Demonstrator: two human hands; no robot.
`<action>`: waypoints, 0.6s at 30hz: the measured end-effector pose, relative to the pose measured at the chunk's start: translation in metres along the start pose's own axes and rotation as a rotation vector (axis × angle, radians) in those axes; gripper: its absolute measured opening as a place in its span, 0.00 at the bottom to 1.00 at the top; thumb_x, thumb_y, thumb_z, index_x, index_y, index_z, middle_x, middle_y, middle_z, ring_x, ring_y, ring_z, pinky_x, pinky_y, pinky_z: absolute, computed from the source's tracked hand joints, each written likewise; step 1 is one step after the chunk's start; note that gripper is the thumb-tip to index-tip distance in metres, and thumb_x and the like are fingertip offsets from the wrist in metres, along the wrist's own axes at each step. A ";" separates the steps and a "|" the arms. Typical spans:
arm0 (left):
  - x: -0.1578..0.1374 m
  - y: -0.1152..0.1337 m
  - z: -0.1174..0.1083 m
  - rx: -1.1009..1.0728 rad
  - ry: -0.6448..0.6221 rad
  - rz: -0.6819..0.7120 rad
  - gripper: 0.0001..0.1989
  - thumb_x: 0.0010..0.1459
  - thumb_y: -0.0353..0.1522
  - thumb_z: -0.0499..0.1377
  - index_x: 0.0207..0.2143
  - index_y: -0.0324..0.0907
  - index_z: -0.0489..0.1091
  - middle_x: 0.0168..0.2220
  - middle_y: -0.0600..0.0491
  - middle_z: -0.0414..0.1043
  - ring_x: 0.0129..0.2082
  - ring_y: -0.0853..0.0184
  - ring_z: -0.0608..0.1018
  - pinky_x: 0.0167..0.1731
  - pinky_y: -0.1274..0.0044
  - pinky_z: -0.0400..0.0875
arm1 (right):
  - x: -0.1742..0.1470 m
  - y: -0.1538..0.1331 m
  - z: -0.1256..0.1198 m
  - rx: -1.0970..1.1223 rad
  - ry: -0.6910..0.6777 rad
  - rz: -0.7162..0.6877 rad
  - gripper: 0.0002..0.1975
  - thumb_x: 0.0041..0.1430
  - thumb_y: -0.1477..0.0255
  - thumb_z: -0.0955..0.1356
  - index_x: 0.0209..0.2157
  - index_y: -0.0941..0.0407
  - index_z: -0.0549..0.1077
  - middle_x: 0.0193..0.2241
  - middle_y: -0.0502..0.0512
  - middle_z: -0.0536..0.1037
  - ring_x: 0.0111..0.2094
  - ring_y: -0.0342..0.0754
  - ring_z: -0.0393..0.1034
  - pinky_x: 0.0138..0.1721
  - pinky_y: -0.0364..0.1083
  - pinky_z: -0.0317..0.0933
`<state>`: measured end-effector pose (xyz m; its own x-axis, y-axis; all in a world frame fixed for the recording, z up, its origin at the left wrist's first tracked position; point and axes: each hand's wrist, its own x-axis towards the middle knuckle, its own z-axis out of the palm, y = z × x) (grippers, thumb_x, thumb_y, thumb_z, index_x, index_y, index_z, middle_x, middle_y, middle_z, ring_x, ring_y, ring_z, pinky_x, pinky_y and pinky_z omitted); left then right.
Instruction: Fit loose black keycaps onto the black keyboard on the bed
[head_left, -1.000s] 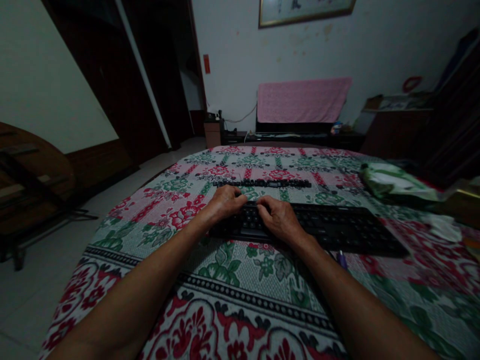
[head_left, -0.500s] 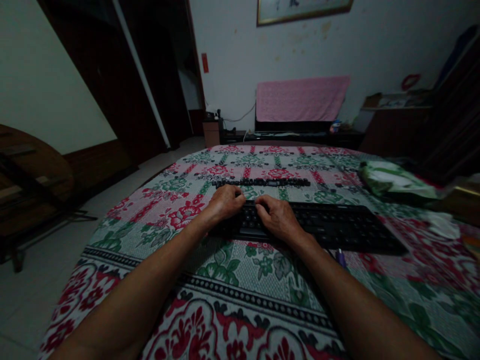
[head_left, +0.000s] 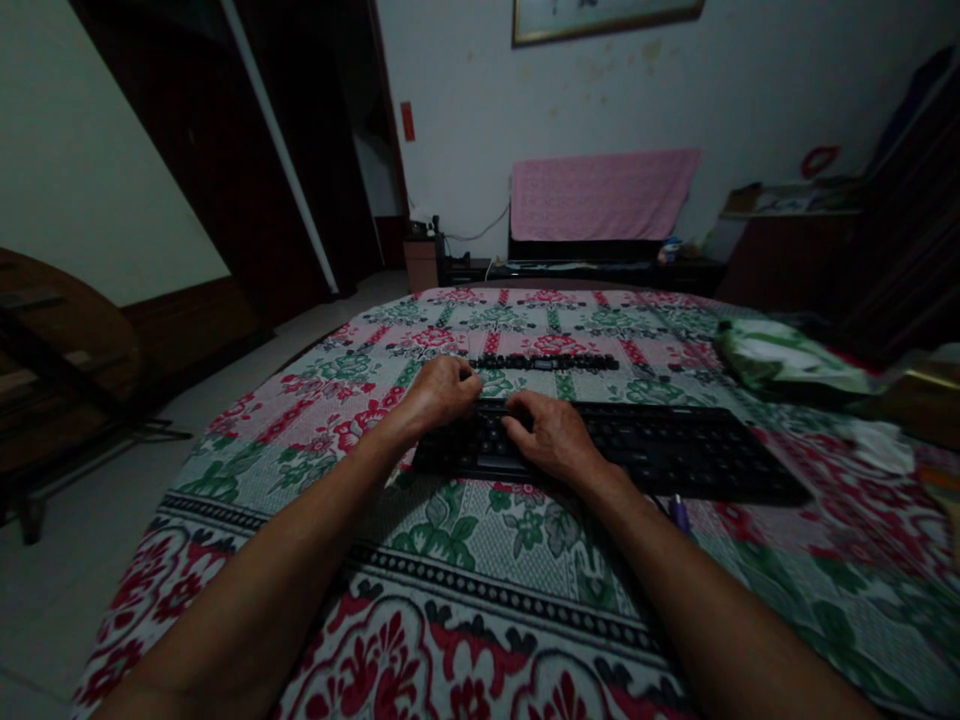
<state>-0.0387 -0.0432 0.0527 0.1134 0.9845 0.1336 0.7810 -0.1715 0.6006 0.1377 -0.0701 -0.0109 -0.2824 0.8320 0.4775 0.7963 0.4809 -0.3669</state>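
Observation:
A black keyboard [head_left: 660, 446] lies on the patterned tablecloth before me. Over its far left corner is my left hand [head_left: 444, 390], thumb and forefinger drawn together; whatever may be between them is too small or hidden to tell. My right hand [head_left: 553, 432] rests on the left half of the keyboard with its fingers curled towards the thumb, the fingertips partly hidden. Behind the keyboard runs a row of small black pieces that look like loose keycaps [head_left: 551, 362]; my left hand covers the row's left end.
The flowered tablecloth [head_left: 450, 540] covers a round-edged table. A purple-capped object [head_left: 679, 514] lies by my right forearm. To the right are a green and white bag [head_left: 787, 358] and a crumpled white tissue [head_left: 883, 447]. A folded round tabletop [head_left: 67, 340] leans at the left.
My left hand has shifted slightly left and away from me, towards the left end of the row of keycaps. My right hand has stayed nearly in place on the keyboard.

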 end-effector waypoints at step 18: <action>-0.007 0.012 0.001 -0.230 0.011 0.053 0.08 0.49 0.32 0.52 0.25 0.37 0.69 0.20 0.53 0.72 0.20 0.71 0.73 0.18 0.83 0.62 | 0.005 -0.009 -0.001 0.282 0.097 -0.074 0.09 0.53 0.69 0.65 0.37 0.55 0.72 0.33 0.52 0.77 0.34 0.45 0.71 0.37 0.43 0.62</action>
<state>-0.0296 -0.0518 0.0582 0.1431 0.9736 0.1780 0.6135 -0.2284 0.7559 0.1298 -0.0700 -0.0042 -0.2716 0.7680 0.5801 0.5919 0.6085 -0.5286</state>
